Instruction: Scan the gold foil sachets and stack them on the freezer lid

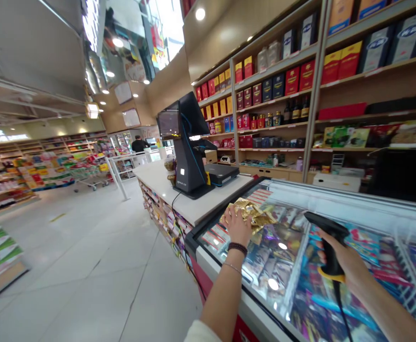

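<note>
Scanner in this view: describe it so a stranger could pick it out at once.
Find the glass-topped freezer beside the counter. Over it, the right hand grips a black handheld scanner. Its yellow band and hanging cord set it apart from the gold packet under the left hand.

Left grip (pixel 237 227) is seen pressed down flat, fingers spread; right grip (pixel 338 259) is curled shut; left forearm (pixel 222 285) and right forearm (pixel 386 304) are stretched forward, bare.

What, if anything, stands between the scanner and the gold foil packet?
Nothing visible does. The corded barcode scanner in the right hand is across the glass freezer lid from the gold foil packet; the left hand covers only its near side.
</note>
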`<state>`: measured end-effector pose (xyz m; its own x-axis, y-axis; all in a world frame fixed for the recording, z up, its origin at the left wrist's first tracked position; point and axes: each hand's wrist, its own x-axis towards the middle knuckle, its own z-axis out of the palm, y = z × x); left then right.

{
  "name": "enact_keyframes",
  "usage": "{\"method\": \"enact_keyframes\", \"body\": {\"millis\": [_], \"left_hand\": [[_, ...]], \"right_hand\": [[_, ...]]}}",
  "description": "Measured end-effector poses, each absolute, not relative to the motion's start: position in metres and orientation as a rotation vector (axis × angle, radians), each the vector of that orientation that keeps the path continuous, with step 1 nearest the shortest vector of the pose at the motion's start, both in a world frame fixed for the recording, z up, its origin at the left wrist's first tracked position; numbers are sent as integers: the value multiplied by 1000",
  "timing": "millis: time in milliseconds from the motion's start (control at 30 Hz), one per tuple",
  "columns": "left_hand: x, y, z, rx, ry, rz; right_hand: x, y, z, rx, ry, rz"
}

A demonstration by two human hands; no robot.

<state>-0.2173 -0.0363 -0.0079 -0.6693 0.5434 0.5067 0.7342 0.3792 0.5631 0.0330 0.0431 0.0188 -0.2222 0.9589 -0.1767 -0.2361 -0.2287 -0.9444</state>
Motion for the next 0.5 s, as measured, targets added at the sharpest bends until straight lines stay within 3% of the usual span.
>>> {"method": "enact_keyframes", "body": {"millis": [333,500], "left_hand": [[-177,-33,1,-1277,-2250,-1081],[-111,0,-7,-1727,-2092,-1048]], "right_hand": [[111,50,20,-1027,-957,1578],[192,48,27,-1019,-1038,1446]]}}
